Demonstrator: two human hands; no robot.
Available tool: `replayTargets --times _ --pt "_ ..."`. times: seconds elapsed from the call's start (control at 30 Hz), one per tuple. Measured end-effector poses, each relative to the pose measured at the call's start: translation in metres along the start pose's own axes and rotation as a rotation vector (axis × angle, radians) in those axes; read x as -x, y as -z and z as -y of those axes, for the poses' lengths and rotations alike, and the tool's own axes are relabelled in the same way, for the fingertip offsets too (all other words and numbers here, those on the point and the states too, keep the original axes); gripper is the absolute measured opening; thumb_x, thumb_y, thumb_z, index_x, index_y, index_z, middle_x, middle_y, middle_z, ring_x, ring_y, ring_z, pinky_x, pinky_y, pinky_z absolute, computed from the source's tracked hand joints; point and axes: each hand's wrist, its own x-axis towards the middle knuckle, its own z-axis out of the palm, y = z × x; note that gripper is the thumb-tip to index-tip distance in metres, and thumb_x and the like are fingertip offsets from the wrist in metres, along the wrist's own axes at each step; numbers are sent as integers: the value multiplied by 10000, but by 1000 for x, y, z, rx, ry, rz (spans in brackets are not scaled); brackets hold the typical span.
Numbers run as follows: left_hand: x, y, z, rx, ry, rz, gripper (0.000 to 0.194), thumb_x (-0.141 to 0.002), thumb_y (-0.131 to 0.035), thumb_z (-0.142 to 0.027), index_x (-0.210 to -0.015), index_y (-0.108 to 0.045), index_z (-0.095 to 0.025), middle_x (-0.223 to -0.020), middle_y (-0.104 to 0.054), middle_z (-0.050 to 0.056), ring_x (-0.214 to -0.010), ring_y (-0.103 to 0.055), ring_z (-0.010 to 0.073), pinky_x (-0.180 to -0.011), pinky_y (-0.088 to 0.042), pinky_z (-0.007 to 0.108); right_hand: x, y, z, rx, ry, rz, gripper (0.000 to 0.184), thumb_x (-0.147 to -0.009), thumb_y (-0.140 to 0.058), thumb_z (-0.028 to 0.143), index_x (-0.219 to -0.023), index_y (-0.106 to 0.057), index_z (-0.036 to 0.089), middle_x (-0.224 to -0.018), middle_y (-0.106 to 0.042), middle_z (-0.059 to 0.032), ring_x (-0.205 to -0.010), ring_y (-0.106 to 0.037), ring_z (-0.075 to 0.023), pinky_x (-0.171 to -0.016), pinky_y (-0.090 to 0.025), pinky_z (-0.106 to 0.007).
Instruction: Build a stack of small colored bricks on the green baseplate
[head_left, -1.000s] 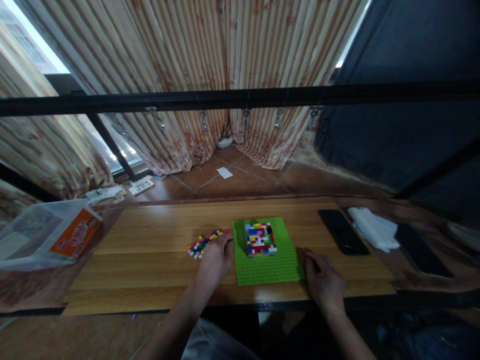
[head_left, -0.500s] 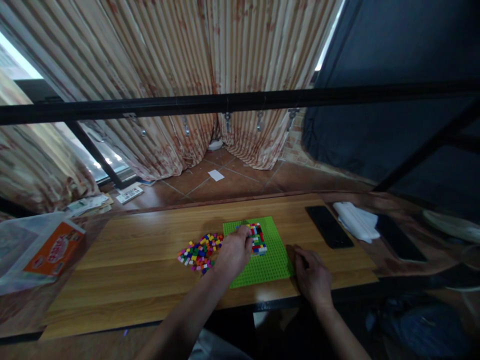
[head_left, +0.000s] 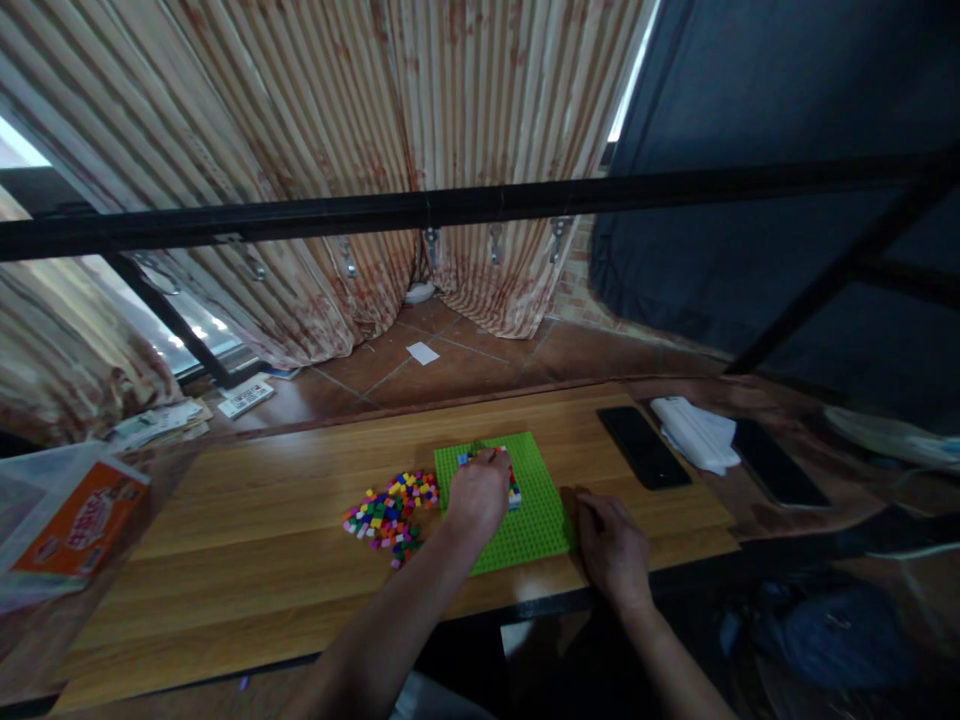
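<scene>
Wooden tabletop [head_left: 300,490], one, before a tiled floor [head_left: 450,365] and striped curtains [head_left: 300,120]; black rail [head_left: 390,210] across the view beyond it. Clear plastic box [head_left: 45,480], orange label, left of the tabletop. Black phone [head_left: 643,447] near the right end; white packet [head_left: 694,432] and second dark device [head_left: 780,463] past that end. Loose bricks [head_left: 386,515], many-coloured, heaped beside the green baseplate [head_left: 536,505]. Brick block [head_left: 514,492] on the baseplate, largely covered by the left hand [head_left: 480,490], fingertips bent down over it; whether they grip a brick, cannot tell. Right hand [head_left: 611,540], loosely curled, at the baseplate's right edge, near the tabletop's front edge. Bare wood: broad stretch left of the heap, narrower strip between baseplate and phone.
</scene>
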Motion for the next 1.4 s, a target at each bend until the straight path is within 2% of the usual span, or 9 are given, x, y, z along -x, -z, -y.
replayTargets --times 0.13,0.33,0.53,0.63,1.0,1.4 --pt "1 -3 -2 -8 38 -16 240 -955 -429 -197 -1054 -648 -198 -1068 -680 65 -942 -657 183 -827 -524 299 0 -1 0 -11 -6 -11 296 -932 -432 352 -992 -676 195 -950 -691 -93 -887 -660 -216 -803 -504 -339" --pt "7 -11 1 83 93 -114 264 -923 -498 -183 -1168 -595 -211 -1076 -699 61 -994 -657 186 -837 -511 285 0 0 2 -16 -7 -17 318 -935 -431 376 -998 -682 191 -956 -691 -96 -877 -657 -213 -789 -504 -333" --pt "15 -15 3 148 110 -166 200 -926 -474 -146 -1066 -608 -195 -978 -719 52 -918 -665 185 -808 -506 293 0 1 2 9 12 -17 327 -938 -416 372 -997 -686 198 -949 -696 -96 -866 -656 -214 -783 -503 -340" --pt "17 -16 4 134 83 -171 211 -937 -455 -151 -1051 -628 -191 -980 -717 61 -915 -661 190 -803 -515 303 0 1 1 11 14 -13 329 -937 -416 372 -996 -686 193 -945 -695 -99 -868 -653 -217 -792 -505 -347" --pt "22 -28 10 91 -131 -260 334 -875 -473 -35 -1137 -650 -143 -1100 -682 95 -1029 -608 215 -959 -507 372 0 0 0 33 7 -13 348 -935 -417 392 -987 -691 185 -963 -704 -107 -869 -655 -222 -787 -502 -349" --pt "21 -34 10 68 -164 -286 324 -880 -455 -49 -1118 -647 -157 -1100 -667 102 -1040 -598 227 -955 -522 408 0 -1 -2 23 13 -1 352 -937 -407 404 -986 -684 193 -996 -702 -108 -857 -659 -223 -762 -512 -350"
